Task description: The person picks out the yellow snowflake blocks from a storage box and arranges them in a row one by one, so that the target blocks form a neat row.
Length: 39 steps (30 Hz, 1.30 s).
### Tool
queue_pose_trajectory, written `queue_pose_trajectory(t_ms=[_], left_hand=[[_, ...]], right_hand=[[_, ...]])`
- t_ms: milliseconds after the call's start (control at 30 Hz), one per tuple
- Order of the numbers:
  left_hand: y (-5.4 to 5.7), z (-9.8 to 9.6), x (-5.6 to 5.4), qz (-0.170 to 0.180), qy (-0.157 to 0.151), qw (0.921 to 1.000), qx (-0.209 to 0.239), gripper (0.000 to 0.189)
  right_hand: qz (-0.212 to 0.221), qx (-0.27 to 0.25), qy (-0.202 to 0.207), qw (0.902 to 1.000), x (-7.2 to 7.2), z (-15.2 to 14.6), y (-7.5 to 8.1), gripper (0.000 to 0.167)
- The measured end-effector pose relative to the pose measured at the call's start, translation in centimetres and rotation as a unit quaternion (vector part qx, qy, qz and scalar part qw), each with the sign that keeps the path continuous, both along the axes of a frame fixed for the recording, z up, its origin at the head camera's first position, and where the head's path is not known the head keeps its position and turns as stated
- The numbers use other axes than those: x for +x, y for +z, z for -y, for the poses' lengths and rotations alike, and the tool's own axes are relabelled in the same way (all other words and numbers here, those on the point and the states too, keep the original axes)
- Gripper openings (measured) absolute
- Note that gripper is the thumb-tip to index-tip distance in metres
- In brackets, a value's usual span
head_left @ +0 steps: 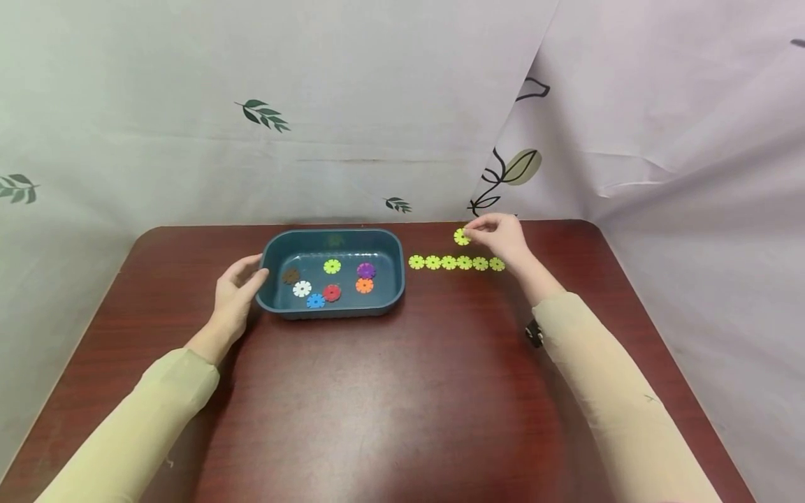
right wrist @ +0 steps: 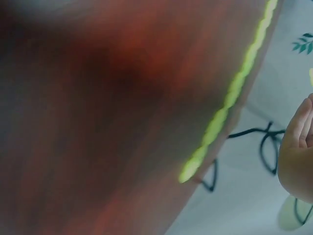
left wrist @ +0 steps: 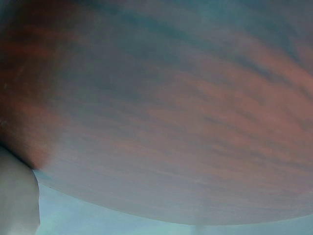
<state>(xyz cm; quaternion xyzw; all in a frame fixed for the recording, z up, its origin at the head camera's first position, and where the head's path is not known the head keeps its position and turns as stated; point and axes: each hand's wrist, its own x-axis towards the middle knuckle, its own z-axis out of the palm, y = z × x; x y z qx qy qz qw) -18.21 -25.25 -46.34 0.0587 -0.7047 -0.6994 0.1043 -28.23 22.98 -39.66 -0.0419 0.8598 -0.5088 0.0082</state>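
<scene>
My right hand (head_left: 503,237) pinches a yellow-green notched plastic disc (head_left: 462,237) between thumb and fingertips, above and behind a row of several matching discs (head_left: 448,263) on the table. Part of that hand (right wrist: 298,147) shows at the right edge of the right wrist view, where the row (right wrist: 227,105) is a blurred yellow-green line. At the left end of a dark blue plastic basin (head_left: 330,312), my left hand (head_left: 234,297) holds the rim. Inside lie single yellow-green (head_left: 332,266), brown (head_left: 291,276), white (head_left: 302,288), blue (head_left: 316,300), red (head_left: 331,293), orange (head_left: 364,286) and purple (head_left: 366,270) discs.
A reddish-brown table (head_left: 377,391) carries everything. Behind and beside it hangs pale cloth (head_left: 352,161) with leaf prints, reaching the table's back edge. The left wrist view shows mostly blurred tabletop (left wrist: 195,137).
</scene>
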Motion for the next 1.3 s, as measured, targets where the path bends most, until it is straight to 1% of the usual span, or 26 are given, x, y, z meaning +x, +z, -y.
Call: queue_pose_trajectory(t_ms=[100, 200, 367, 600, 767, 933, 1033, 1167, 1300], left_hand=[[0.0, 0.0, -0.1, 0.000, 0.003, 1.0000, 0.005, 0.029], [0.0, 0.0, -0.1, 0.001, 0.003, 1.0000, -0.002, 0.029], [0.1, 0.0, 0.0, 0.003, -0.003, 0.9999, -0.011, 0.028], [0.2, 0.0, 0.1, 0.004, -0.002, 0.9996, -0.026, 0.025], [0.2, -0.1, 0.1, 0.001, -0.002, 0.9995, -0.032, 0.024], [0.3, -0.2, 0.1, 0.000, -0.003, 0.9996, -0.027, 0.025], [0.3, -0.1, 0.1, 0.002, -0.003, 0.9992, -0.039, 0.025], [0.2, 0.0, 0.2, 0.004, -0.002, 0.9990, -0.044, 0.025], [0.2, 0.0, 0.1, 0.004, 0.001, 0.9995, -0.033, 0.026]], right_hand=[[0.004, 0.001, -0.013, 0.9999, 0.2, -1.5, -0.8, 0.027], [0.008, -0.003, -0.024, 0.9997, 0.6, -2.8, -1.4, 0.029], [0.022, -0.006, -0.035, 0.9991, 1.4, -4.9, -1.7, 0.032], [0.016, 0.014, -0.048, 0.9986, 1.9, -7.6, -2.7, 0.035], [0.013, 0.007, -0.054, 0.9984, 2.5, -9.1, -3.1, 0.036], [0.013, 0.023, -0.063, 0.9977, 2.9, -10.4, -3.2, 0.036], [0.015, 0.035, -0.066, 0.9971, 3.1, -11.1, -3.4, 0.037], [0.020, 0.040, -0.068, 0.9967, 3.2, -11.7, -3.4, 0.038], [0.024, 0.037, -0.071, 0.9965, 3.2, -12.2, -3.5, 0.038]])
